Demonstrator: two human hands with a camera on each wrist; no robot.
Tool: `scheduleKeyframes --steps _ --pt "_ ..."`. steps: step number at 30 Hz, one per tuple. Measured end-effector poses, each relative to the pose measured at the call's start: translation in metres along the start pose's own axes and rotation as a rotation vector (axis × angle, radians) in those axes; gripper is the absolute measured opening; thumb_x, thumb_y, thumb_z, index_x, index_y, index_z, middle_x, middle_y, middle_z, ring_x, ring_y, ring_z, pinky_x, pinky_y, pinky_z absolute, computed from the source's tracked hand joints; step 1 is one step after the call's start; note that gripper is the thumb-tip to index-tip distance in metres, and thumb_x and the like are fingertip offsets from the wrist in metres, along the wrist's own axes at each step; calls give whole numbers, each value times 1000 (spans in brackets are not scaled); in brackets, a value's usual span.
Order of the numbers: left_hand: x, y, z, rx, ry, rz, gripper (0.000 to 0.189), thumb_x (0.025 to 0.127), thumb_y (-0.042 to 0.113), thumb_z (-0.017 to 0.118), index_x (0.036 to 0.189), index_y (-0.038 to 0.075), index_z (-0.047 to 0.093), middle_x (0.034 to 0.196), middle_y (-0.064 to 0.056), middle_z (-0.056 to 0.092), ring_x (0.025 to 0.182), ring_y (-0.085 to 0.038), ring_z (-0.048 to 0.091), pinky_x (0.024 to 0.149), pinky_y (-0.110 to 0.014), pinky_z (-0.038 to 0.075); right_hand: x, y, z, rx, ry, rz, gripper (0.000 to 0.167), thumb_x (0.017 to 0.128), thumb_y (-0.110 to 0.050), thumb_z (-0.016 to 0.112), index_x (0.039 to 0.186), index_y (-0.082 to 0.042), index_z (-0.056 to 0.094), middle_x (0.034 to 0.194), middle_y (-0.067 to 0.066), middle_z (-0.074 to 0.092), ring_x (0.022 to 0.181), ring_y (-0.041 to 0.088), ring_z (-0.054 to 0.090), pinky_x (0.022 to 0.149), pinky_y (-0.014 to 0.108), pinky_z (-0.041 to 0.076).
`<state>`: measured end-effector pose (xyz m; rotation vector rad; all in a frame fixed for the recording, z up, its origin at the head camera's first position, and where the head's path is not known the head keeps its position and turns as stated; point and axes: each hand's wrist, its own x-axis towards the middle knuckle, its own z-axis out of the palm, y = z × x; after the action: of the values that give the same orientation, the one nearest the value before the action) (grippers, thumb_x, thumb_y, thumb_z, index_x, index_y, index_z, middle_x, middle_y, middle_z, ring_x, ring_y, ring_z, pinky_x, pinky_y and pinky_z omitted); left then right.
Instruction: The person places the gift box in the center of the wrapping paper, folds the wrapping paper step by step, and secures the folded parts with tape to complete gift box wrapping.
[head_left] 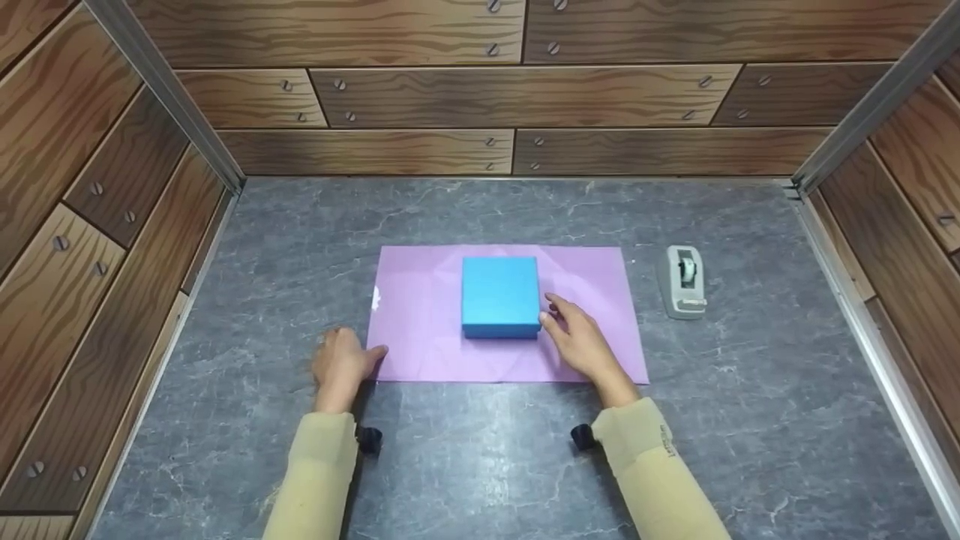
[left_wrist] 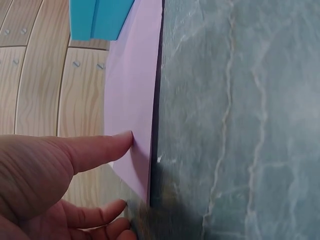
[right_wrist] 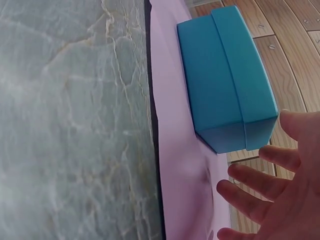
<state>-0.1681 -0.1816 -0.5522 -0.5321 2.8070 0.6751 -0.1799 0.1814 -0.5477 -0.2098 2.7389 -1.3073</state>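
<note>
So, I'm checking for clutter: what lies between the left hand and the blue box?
In the head view, only bare purple paper separates the left hand from the blue box.

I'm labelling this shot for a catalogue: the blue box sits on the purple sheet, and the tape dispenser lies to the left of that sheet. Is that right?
Not quite: the tape dispenser lies to the right of the purple sheet, as the head view shows. The blue box does sit on the sheet.

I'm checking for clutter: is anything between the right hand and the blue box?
Nothing visible stands between the right hand and the blue box; the tape dispenser sits away, right of the purple paper.
</note>
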Motion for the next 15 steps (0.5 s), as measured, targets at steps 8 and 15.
scheduleKeyframes --steps 8,15 --pt "-1 -1 1 -17 10 21 52 85 34 74 110 -11 64 120 -31 56 102 -49 58 81 -60 49 -14 14 -13 -53 90 35 51 99 -25 59 141 2 48 134 25 54 125 39 50 107 51 36" --pt "-8 0 0 -22 27 58 50 86 31 73 110 -12 64 115 -31 57 99 -47 59 80 -60 49 -41 33 -39 -217 209 186 57 88 -19 71 134 8 51 130 33 52 119 49 49 102 57 38"
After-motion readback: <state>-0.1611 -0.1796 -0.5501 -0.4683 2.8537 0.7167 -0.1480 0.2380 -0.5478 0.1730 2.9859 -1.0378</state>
